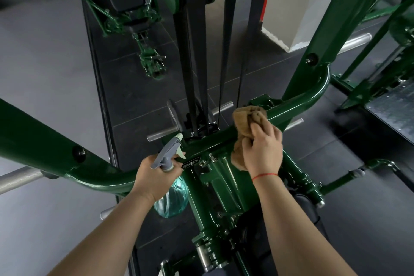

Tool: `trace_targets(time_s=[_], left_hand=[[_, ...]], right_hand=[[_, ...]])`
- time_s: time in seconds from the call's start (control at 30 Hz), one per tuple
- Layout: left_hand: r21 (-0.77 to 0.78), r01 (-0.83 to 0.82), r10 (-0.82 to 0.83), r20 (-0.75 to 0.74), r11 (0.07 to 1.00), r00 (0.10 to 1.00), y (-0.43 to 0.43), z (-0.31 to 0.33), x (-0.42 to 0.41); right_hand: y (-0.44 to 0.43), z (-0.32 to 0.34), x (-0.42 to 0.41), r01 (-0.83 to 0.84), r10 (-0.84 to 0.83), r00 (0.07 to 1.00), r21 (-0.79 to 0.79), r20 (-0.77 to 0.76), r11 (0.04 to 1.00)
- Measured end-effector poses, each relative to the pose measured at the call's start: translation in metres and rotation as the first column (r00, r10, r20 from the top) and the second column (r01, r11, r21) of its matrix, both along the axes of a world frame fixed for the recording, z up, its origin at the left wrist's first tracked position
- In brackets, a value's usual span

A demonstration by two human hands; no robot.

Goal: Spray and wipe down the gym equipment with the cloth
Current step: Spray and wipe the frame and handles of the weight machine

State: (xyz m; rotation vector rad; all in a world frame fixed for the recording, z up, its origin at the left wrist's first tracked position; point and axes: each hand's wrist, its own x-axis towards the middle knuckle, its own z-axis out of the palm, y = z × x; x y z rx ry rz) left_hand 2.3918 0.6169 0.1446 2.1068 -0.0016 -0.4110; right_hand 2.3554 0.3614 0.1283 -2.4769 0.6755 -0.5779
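Wiping the green crossbar, sprayer at the ready

right hand is curled round the tan cloth, pressing it onto the bar; cloth bunches out past the fingertips and hangs under the palm; left hand grips the spray bottle by its neck, nozzle just short of the same bar, clear body hanging below that hand

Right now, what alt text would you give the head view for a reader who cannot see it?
The right hand presses a bunched tan cloth onto a green gym machine's crossbar, while the left hand grips a spray bottle by its neck, nozzle toward the bar.
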Motion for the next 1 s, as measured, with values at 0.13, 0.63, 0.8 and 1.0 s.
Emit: trace_targets(time_s=[0.13,0.63,0.8,1.0], left_hand=[[0.013,-0.008,0.008,-0.022,1.000,1.000,0.000,0.001,0.000],[-0.029,0.019,-0.019,0.015,0.999,1.000,0.001,0.001,0.001],[-0.023,0.046,-0.046,0.004,0.999,0.999,0.001,0.000,0.003],[-0.006,0.089,-0.089,-0.016,0.996,0.996,0.005,-0.003,0.007]], right_hand=[[-0.042,0.008,0.021,0.205,-0.191,0.975,0.123,-0.114,0.971],[-0.049,-0.002,-0.007,0.405,-0.313,0.911,0.730,-0.269,0.550],[-0.007,-0.029,-0.020,0.421,-0.252,0.907,0.766,-0.339,0.485],[0.029,-0.030,-0.019,0.430,-0.197,0.872,0.507,-0.448,0.747]])
